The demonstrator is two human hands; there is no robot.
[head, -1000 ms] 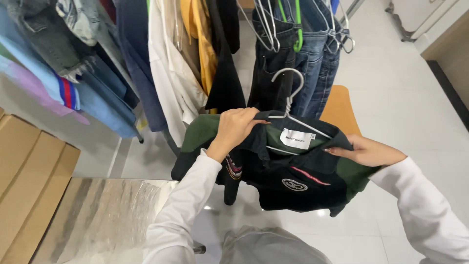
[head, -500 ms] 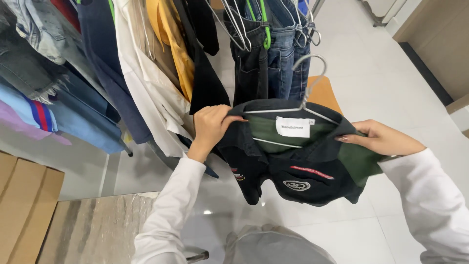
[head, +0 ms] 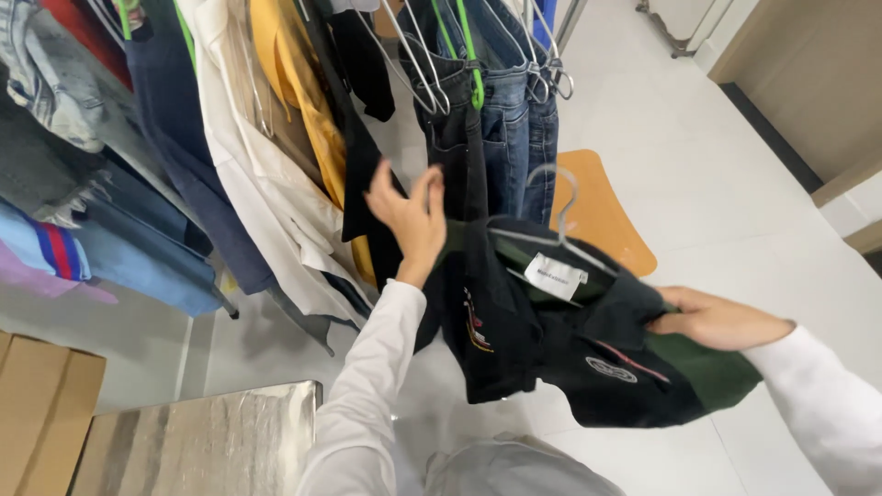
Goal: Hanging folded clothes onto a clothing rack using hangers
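A black and dark green jacket (head: 588, 344) with a white neck label hangs on a grey wire hanger (head: 557, 220). My right hand (head: 712, 320) grips the jacket at its right shoulder and holds it up. My left hand (head: 411, 219) is off the jacket, fingers spread, raised in front of the hanging clothes beside a black garment (head: 360, 174). Both arms wear white sleeves.
A rail of hanging clothes fills the top: blue jeans (head: 510, 119) on wire hangers, a yellow garment (head: 299, 101), a white shirt (head: 248, 184), dark blue and light blue pieces at left. An orange stool (head: 602, 216) stands behind. A cardboard box (head: 41, 413) and a shiny metal surface (head: 202, 445) lie lower left.
My left hand has let go of the jacket's left shoulder and risen toward the rail with fingers apart. The jacket now hangs from my right hand and sags at left.
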